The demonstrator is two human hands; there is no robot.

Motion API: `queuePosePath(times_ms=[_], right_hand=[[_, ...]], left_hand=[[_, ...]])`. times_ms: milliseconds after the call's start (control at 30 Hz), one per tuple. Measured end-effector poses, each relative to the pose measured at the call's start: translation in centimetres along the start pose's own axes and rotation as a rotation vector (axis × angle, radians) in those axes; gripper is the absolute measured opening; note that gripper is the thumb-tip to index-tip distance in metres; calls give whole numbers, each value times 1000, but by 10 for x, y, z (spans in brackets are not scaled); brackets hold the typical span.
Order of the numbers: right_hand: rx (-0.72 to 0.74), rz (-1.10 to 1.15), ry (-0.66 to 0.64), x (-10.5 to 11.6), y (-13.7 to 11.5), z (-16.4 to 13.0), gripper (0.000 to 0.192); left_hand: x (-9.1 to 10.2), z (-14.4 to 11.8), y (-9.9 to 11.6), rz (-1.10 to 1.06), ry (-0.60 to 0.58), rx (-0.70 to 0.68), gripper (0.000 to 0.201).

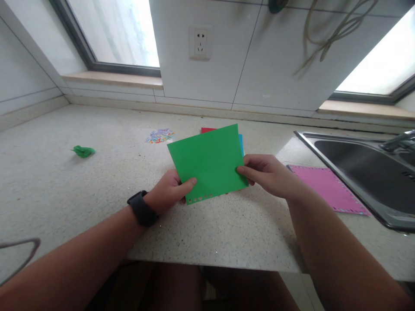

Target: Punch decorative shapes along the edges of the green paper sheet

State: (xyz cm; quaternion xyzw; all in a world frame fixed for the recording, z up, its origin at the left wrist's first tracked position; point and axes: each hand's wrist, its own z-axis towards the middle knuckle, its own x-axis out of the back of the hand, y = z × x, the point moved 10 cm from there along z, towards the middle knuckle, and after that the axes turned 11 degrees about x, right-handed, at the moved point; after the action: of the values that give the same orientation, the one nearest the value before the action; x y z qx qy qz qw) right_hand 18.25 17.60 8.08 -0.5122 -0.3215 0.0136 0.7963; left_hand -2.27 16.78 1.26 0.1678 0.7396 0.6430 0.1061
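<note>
Both hands hold a green paper sheet (210, 162) a little above the speckled stone countertop (97, 181), near the middle of its front edge. The left hand (168, 192) pinches the sheet's lower left corner, thumb lying across the front face and the other fingers hidden behind. The right hand (266, 172) grips the lower right edge the same way, thumb in front and fingers curled behind. Both grips are closed on the paper. The sheet is tilted, its top edge leaning toward the back wall, and its bottom edge carries a row of small punched holes. A black wristwatch (142, 208) sits on the left wrist.

Just behind the green sheet, slivers of a red sheet (207, 129) and a blue sheet (241, 144) show at its top and right side; whether they are held with it or lie on the countertop cannot be told.

To the right, a pink sheet (327, 188) with a decorated border lies flat beside the left rim of a steel sink (356, 172) set in the countertop's right end. A small pile of coloured paper bits (159, 135) lies toward the back edge, left of the sheets. Further left, well apart, a crumpled green scrap (83, 151) rests on the countertop. A wall socket (200, 42) sits on the tiled wall behind.
</note>
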Motion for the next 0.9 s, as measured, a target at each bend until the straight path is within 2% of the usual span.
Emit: queuePosePath(times_ms=[133,333,567,700,900], right_hand=[[6,24,31,0,3,1,34],[65,120,114,7,0,2,30],[133,-4,253,23,1,2,26],[123,-45,334,29,-1,0,28],[121,-88,413,34,-5,-3,30]], left_hand=[[-1,0,1,75,3,14,34],[1,1,5,62,9,-16,35],[4,2,4,21,21,-34,35],[2,4,6,-78,-30,-35,41],[-1,10,4,-312,-90,48,51]])
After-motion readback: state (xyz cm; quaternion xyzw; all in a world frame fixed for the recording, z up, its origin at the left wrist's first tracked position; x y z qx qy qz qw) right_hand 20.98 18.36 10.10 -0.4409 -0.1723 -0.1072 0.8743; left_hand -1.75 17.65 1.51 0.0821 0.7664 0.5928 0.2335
